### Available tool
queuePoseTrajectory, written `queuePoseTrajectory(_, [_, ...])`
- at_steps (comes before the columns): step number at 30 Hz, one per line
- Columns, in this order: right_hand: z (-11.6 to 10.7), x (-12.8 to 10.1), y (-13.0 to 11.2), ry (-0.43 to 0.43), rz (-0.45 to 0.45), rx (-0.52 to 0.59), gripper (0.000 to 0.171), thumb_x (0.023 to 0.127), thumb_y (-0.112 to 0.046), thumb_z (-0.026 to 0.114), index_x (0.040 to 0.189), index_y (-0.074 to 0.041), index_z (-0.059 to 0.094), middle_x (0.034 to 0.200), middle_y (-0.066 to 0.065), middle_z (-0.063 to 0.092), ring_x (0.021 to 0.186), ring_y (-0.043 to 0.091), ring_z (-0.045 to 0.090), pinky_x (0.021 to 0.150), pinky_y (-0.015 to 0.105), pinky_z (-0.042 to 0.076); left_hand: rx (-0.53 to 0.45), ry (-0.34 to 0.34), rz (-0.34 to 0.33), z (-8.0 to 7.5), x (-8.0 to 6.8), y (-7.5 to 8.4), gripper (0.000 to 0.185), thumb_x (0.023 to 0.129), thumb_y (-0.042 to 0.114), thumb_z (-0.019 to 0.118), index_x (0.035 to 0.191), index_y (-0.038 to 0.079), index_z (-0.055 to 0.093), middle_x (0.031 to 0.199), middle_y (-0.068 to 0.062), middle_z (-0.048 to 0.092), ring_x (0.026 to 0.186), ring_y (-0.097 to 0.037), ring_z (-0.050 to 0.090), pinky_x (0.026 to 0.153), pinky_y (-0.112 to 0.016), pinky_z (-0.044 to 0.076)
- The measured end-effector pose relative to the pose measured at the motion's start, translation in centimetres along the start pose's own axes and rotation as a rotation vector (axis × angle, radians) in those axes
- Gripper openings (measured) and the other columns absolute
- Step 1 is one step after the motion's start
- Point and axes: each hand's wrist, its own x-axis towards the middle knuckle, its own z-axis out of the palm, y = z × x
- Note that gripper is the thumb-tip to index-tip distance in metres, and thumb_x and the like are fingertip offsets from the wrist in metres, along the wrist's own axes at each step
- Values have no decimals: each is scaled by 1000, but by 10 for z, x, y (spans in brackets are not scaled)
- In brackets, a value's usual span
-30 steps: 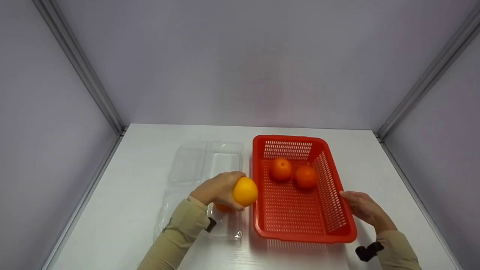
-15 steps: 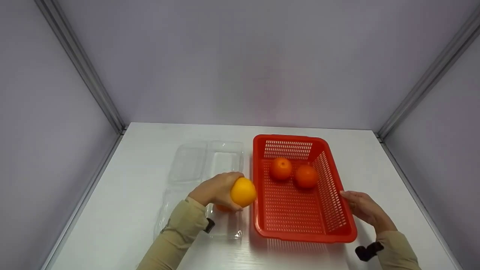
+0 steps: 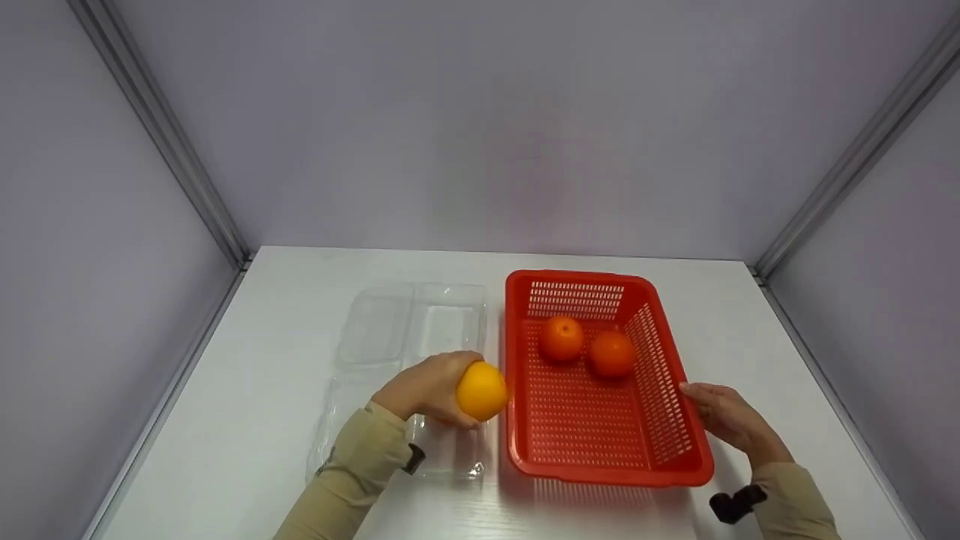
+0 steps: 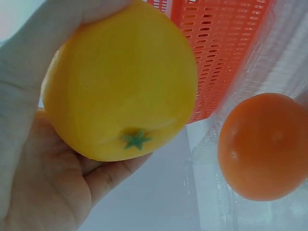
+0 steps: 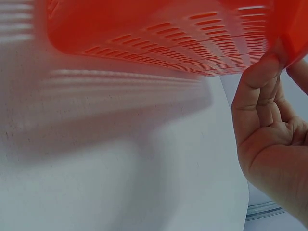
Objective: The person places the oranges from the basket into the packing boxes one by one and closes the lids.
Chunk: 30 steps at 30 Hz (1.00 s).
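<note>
Evidently, the left hand (image 3: 435,386) has a firm hold on a yellow-skinned orange (image 3: 481,391): thumb and fingers curl round opposite sides, which suits a smooth, round thing that could easily roll. The grip leaves much of the skin bare, and the left wrist view shows a green star-shaped calyx (image 4: 136,139) on it. This fruit is just left of the red slotted basket (image 3: 585,474), on the side of its left rim and over the clear plastic clamshell container (image 3: 450,315).

The right hand (image 3: 731,420) pinches the basket's right rim, thumb and fingers on either side of the edge. That hold probably serves to steady the basket or keep it at a chosen angle; its shadow falls on the white table (image 3: 217,375), but I cannot tell whether its base is raised.

Inside the basket, towards its far end, a deeper-coloured orange (image 3: 561,339) sits close beside a second one (image 3: 612,353), and the walls presumably keep both from rolling off. The clamshell lies unfolded beside the basket's left side, so its hollows face up. One more orange (image 4: 264,147) rests in it, seen in the left wrist view but hidden behind the hand from above.
</note>
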Motion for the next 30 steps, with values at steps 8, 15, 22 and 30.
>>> queuePoseTrajectory(8, [0, 1, 1, -2, -4, 18, 40, 103, -33, 42, 122, -2, 59, 100, -7, 72, 91, 11, 70, 85, 27, 57, -2, 3, 15, 4, -2, -2, 81, 64, 30, 85, 131, 2, 48, 124, -14, 62, 107, -29, 62, 93, -45, 53])
queuePoseTrajectory(15, [-1, 1, 2, -9, -8, 28, 38, 103, -32, 42, 119, -3, 60, 100, -6, 73, 92, 11, 71, 85, 28, 58, -10, 8, 19, 8, -3, -3, 81, 63, 28, 85, 130, 1, 49, 124, -14, 62, 107, -28, 62, 92, -44, 54])
queuePoseTrajectory(22, [-1, 1, 3, 5, -2, 27, 38, 102, -33, 43, 119, -4, 61, 99, -7, 72, 91, 11, 71, 84, 28, 58, 1, 19, 43, 9, -5, -5, 80, 62, 28, 86, 128, 1, 49, 121, -14, 62, 105, -28, 62, 92, -44, 54])
queuePoseTrajectory(30, [-1, 1, 2, 6, 4, 11, 42, 102, -34, 43, 122, -1, 59, 100, -7, 72, 91, 11, 70, 85, 27, 58, 4, 24, 77, 12, -6, -10, 77, 63, 26, 85, 127, 0, 50, 122, -15, 63, 107, -29, 62, 95, -44, 54])
